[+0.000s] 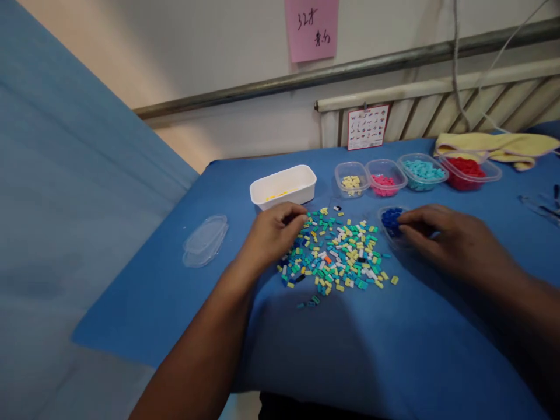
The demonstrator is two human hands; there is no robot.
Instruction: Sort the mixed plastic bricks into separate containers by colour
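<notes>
A loose pile of small building bricks point(345, 254) in yellow, green, teal, white and blue lies on the blue-covered table. My left hand point(275, 230) is at the pile's upper left edge, thumb and fingertips drawn together; whatever may be between them is hidden. To the right of the pile, my right hand point(450, 236) reaches over a small clear tub point(399, 244) of dark blue bricks point(391, 219). Its thumb and forefinger are pinched at the tub's right side, touching or just above the bricks. I cannot see whether a brick is in that pinch.
Behind the pile stands a white box point(284, 181) with a few yellow pieces. Clear tubs hold cream bricks point(351, 184), pink bricks point(383, 184), turquoise bricks point(423, 170) and red bricks point(467, 167). Clear lids point(205, 240) lie left; a yellow cloth point(494, 146) lies back right.
</notes>
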